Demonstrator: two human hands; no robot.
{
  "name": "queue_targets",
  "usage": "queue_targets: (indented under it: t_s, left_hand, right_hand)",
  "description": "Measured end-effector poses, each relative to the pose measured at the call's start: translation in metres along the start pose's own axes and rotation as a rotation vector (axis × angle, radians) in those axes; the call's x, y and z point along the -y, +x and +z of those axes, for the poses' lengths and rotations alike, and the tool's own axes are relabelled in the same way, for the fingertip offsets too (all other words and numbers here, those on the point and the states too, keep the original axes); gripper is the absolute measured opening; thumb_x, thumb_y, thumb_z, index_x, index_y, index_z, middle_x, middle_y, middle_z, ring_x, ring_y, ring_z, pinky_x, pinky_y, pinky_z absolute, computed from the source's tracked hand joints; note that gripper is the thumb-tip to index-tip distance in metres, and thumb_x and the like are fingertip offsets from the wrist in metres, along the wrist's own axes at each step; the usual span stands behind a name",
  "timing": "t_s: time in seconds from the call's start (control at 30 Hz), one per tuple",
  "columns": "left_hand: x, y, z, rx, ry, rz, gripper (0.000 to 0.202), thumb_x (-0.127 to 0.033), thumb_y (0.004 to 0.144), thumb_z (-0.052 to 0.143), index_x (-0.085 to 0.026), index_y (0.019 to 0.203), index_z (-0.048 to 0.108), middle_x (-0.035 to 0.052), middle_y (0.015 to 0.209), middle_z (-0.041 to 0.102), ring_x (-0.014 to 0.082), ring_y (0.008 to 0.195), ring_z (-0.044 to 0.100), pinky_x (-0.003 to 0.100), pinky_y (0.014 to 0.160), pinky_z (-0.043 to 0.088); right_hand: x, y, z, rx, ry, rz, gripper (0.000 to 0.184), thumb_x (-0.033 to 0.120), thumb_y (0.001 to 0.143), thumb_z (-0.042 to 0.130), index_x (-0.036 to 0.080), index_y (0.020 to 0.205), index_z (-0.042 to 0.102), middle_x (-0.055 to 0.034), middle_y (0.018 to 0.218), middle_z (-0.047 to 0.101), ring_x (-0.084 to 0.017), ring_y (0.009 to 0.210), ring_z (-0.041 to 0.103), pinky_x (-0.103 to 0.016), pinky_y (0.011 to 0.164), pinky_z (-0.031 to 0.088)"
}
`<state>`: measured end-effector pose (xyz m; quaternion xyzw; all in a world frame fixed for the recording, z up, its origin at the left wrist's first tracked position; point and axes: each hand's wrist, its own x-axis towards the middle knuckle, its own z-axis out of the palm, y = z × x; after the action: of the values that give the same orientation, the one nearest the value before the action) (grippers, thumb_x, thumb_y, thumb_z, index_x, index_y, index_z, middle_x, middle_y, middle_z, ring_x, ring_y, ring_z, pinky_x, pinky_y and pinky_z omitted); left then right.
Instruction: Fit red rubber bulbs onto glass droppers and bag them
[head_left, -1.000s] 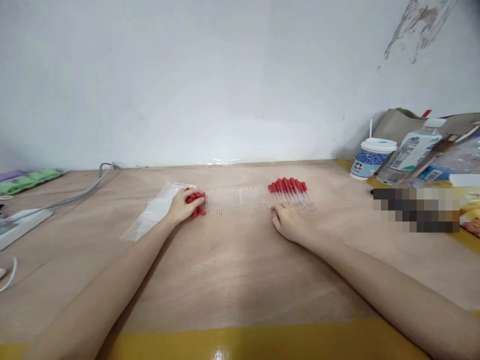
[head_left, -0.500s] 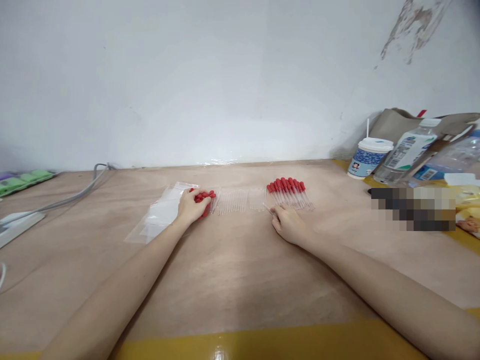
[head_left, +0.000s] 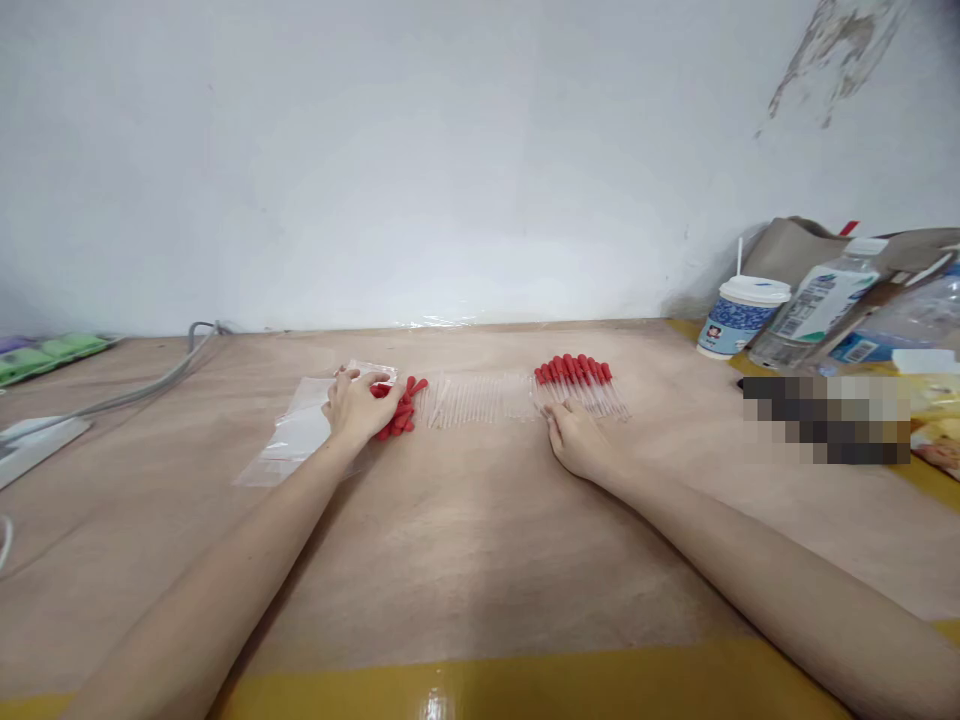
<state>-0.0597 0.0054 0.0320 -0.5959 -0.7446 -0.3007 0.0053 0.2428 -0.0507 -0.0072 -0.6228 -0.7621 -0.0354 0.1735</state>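
My left hand (head_left: pixel 356 408) is over the edge of the clear plastic bags (head_left: pixel 296 425), fingers apart, with its fingertips beside a pile of red rubber dropper bulbs (head_left: pixel 405 408). I see nothing held in it. A row of clear glass dropper tubes (head_left: pixel 480 400) lies side by side between my hands. At the right end of that row my right hand (head_left: pixel 577 435) is closed in a pinch on a thin glass tube (head_left: pixel 538 402), partly hidden by the fingers. Just beyond it lie several droppers with red bulbs (head_left: pixel 574 370) fitted, fanned side by side.
A paper cup (head_left: pixel 742 315) with a straw, a plastic bottle (head_left: pixel 817 305) and a bag (head_left: pixel 784 245) stand at the back right. Grey cable (head_left: pixel 161 385) and a white power strip (head_left: pixel 45 445) are on the left. A wall (head_left: pixel 450 170) rises behind the table.
My left hand has shifted left, off the red bulbs and onto the bags, and its fingers have spread. The bags have slid slightly left. My right hand stays nearly where it was.
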Motion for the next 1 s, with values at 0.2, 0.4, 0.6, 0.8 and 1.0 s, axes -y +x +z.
queue_targets:
  t_s: [0.2, 0.4, 0.6, 0.8, 1.0]
  left_hand:
    - [-0.016, 0.021, -0.003, 0.127, 0.19, 0.296, 0.032, -0.047, 0.075, 0.049, -0.026, 0.091, 0.068, 0.0073, 0.116, 0.054, 0.03, 0.113, 0.044, 0.046, 0.094, 0.033]
    - [-0.036, 0.04, 0.014, 0.274, 0.255, 0.395, 0.024, -0.039, 0.067, 0.062, -0.023, 0.083, 0.07, 0.0083, 0.104, 0.059, 0.0305, 0.104, 0.05, 0.043, 0.089, 0.036]
    - [-0.043, 0.032, 0.007, 0.145, 0.13, 0.399, 0.02, -0.037, 0.073, 0.058, -0.02, 0.082, 0.066, 0.0073, 0.098, 0.06, 0.0249, 0.098, 0.053, 0.034, 0.085, 0.04]
    - [-0.037, -0.025, -0.007, 0.121, -0.565, 0.403, 0.022, -0.037, 0.077, 0.055, -0.017, 0.086, 0.054, -0.0001, 0.068, 0.055, 0.0142, 0.062, 0.054, 0.027, 0.062, 0.045]
    - [-0.032, -0.084, 0.001, 0.517, -0.874, 0.331, 0.017, -0.026, 0.078, 0.051, -0.016, 0.091, 0.055, 0.0045, 0.085, 0.061, 0.0155, 0.079, 0.061, 0.031, 0.076, 0.047]
  right_hand:
    - [-0.002, -0.003, 0.007, -0.122, 0.048, -0.004, 0.025, 0.017, 0.086, 0.034, 0.013, 0.098, 0.056, -0.0104, 0.086, 0.052, -0.018, 0.072, 0.051, -0.028, 0.062, 0.036]
    - [-0.005, -0.003, 0.009, -0.252, 0.115, -0.085, 0.024, 0.019, 0.086, 0.036, 0.014, 0.092, 0.059, -0.0102, 0.088, 0.055, -0.02, 0.081, 0.052, -0.029, 0.068, 0.038]
    - [-0.003, -0.002, 0.006, -0.299, 0.148, -0.15, 0.021, 0.024, 0.085, 0.041, 0.016, 0.078, 0.059, -0.0085, 0.08, 0.055, -0.02, 0.078, 0.05, -0.03, 0.068, 0.036]
    - [0.004, -0.005, 0.0, -0.271, 0.249, -0.185, 0.017, 0.023, 0.087, 0.04, 0.017, 0.083, 0.055, -0.0057, 0.084, 0.061, -0.017, 0.075, 0.054, -0.031, 0.07, 0.031]
    - [0.016, -0.014, -0.004, -0.277, 0.316, -0.335, 0.016, 0.023, 0.087, 0.042, 0.018, 0.088, 0.056, -0.0035, 0.08, 0.063, -0.014, 0.067, 0.055, -0.031, 0.073, 0.03]
